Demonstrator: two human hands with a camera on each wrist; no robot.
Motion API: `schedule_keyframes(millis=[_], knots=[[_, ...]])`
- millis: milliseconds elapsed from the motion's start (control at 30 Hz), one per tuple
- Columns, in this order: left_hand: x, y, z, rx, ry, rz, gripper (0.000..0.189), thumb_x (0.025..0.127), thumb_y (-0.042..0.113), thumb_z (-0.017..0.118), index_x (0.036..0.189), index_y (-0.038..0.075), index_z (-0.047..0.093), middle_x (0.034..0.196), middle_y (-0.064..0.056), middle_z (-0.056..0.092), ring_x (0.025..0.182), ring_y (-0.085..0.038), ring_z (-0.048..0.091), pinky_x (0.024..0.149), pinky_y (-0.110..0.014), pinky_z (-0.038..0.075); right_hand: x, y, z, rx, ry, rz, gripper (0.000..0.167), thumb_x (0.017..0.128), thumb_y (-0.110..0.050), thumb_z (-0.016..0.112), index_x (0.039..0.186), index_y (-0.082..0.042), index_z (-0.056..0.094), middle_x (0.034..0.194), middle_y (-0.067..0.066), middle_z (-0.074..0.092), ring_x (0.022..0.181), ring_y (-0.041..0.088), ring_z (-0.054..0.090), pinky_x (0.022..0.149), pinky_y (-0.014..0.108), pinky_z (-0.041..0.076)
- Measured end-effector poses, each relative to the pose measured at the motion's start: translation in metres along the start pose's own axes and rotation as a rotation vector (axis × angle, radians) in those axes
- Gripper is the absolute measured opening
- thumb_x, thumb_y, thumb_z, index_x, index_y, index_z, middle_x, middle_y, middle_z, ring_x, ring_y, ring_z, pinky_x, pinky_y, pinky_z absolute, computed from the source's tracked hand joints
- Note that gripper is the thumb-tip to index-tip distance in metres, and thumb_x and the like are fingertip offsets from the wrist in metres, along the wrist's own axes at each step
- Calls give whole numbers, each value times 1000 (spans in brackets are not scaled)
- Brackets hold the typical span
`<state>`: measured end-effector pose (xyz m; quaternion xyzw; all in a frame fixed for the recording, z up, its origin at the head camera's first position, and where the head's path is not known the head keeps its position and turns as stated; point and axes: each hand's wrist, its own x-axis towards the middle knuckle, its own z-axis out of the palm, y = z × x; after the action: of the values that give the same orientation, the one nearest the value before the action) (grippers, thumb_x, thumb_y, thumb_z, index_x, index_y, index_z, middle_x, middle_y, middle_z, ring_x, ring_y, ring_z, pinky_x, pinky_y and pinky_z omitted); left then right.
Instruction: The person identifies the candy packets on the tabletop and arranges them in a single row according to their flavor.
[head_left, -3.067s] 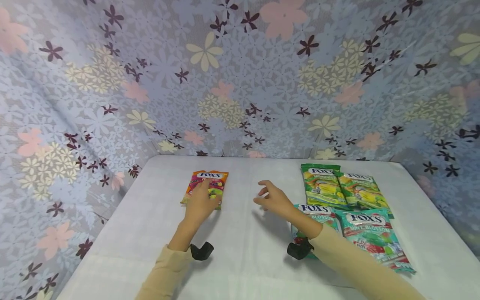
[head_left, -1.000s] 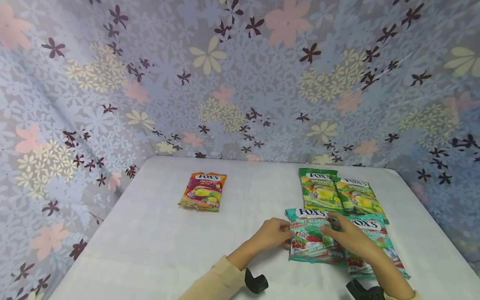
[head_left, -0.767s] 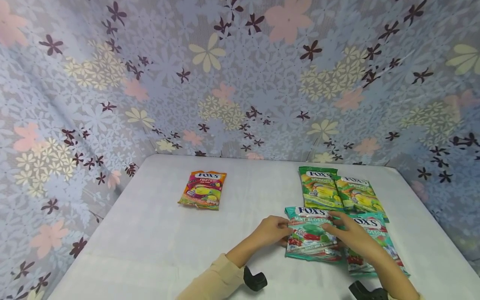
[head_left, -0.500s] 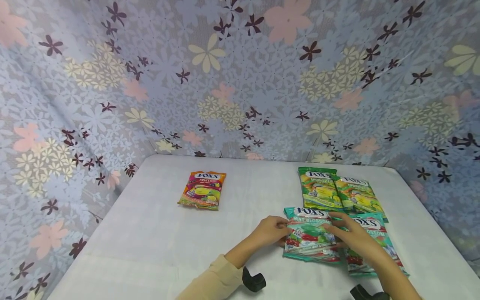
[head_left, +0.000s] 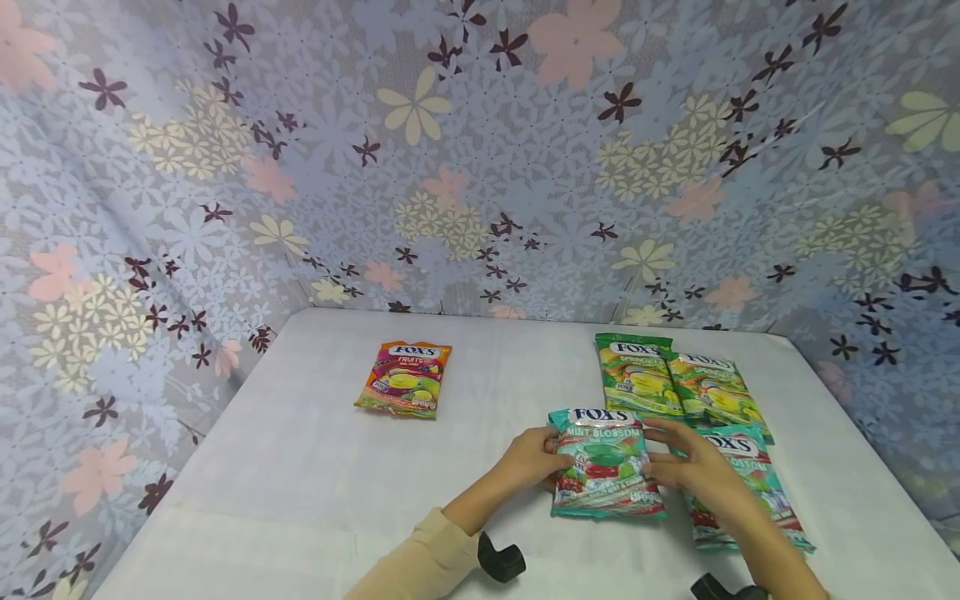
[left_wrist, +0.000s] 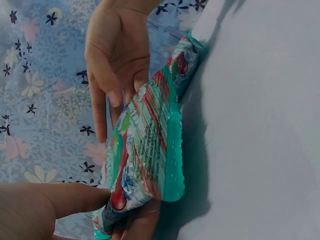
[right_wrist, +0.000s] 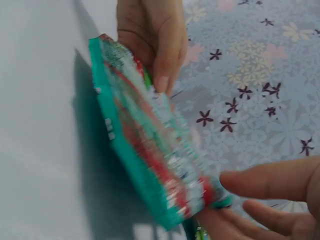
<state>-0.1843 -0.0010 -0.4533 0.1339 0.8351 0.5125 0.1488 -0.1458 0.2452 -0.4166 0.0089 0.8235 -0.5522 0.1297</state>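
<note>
A teal Fox's Mint Blossom candy bag (head_left: 602, 467) is held between both hands at the right of the table, its front tilted up. My left hand (head_left: 527, 458) pinches its left edge; in the left wrist view the thumb lies on top and fingers sit below. At the right edge is my right hand (head_left: 697, 467), with the thumb in front and fingers beneath in the right wrist view (right_wrist: 270, 195). Both wrist views show shadow under the bag (left_wrist: 145, 140). A second Mint Blossom bag (head_left: 757, 492) lies behind my right hand, partly covered by it.
Two green Fox's Spring Tea bags, one left (head_left: 641, 379) and one right (head_left: 720, 392), lie side by side farther back. An orange Fox's Fruits bag (head_left: 405, 379) lies at the left on the white table (head_left: 300, 475). Flowered cloth (head_left: 480, 167) hangs behind the table.
From three seconds ago, my left hand has left the Fruits bag and gone right to the Mint Blossom bag. Both hands have since shifted that bag left, away from the second one.
</note>
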Motion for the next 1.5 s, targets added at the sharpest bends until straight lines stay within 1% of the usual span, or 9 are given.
schedule_keyframes(millis=[133, 300, 367, 500, 733, 867, 1000, 1200, 1500], knots=[[-1, -2, -3, -37, 19, 5, 52, 86, 16, 73, 129, -6, 55, 82, -1, 62, 76, -12, 62, 74, -30, 53, 3, 5, -1, 53, 5, 26, 82, 87, -17, 72, 151, 0, 24, 149, 29, 31, 126, 44, 45, 85, 38, 53], [-3, -5, -7, -101, 31, -13, 54, 86, 14, 73, 133, -4, 53, 89, -3, 62, 70, -13, 62, 59, -28, 54, 7, 9, 1, 170, -67, 121, 80, 90, -19, 69, 149, 9, 22, 150, 30, 25, 123, 36, 51, 91, 39, 49], [-4, -7, -9, -102, 35, -17, 54, 85, 14, 74, 133, -2, 53, 94, -6, 63, 73, -13, 62, 59, -28, 54, 7, 9, 3, 224, -97, 139, 77, 90, -17, 68, 149, 8, 24, 151, 29, 26, 122, 32, 53, 94, 40, 48], [-7, -8, -13, -136, 39, -20, 53, 86, 12, 73, 133, 0, 53, 98, -11, 68, 75, -17, 66, 59, -30, 55, 9, 9, 9, 250, -118, 120, 79, 90, -16, 68, 151, 3, 22, 150, 30, 26, 121, 30, 53, 96, 40, 46], [-14, -9, -22, -179, 42, -3, 53, 87, 11, 71, 135, 5, 50, 94, -9, 68, 73, -17, 66, 58, -32, 55, 11, 10, 19, 265, -162, 83, 82, 91, -11, 64, 154, -6, 12, 145, 33, 33, 126, 35, 46, 105, 53, 30], [-16, -11, -25, -193, 35, -8, 53, 87, 12, 71, 135, 6, 49, 95, -9, 68, 74, -18, 67, 60, -32, 55, 13, 10, 21, 307, -194, 54, 82, 93, -10, 63, 153, -7, 8, 143, 31, 36, 120, 30, 52, 100, 49, 40], [-16, -12, -30, -163, 30, -18, 54, 87, 13, 72, 135, 6, 49, 95, -9, 68, 75, -18, 66, 62, -32, 55, 14, 10, 23, 359, -232, 34, 81, 94, -11, 62, 153, -6, 6, 136, 22, 47, 111, 26, 59, 90, 44, 49], [-19, -11, -40, -142, 10, -11, 53, 88, 12, 71, 136, 3, 48, 97, -10, 67, 76, -18, 66, 62, -31, 55, 17, 7, 30, 384, -217, 50, 79, 93, -10, 64, 153, -8, 12, 127, 16, 57, 105, 26, 62, 86, 41, 52], [-21, -11, -54, -153, 8, -9, 55, 89, 14, 71, 138, 5, 47, 97, -10, 67, 77, -18, 66, 64, -33, 55, 21, -3, 39, 373, -163, 86, 78, 90, -13, 67, 152, -12, 19, 135, 21, 52, 104, 26, 63, 84, 38, 52]])
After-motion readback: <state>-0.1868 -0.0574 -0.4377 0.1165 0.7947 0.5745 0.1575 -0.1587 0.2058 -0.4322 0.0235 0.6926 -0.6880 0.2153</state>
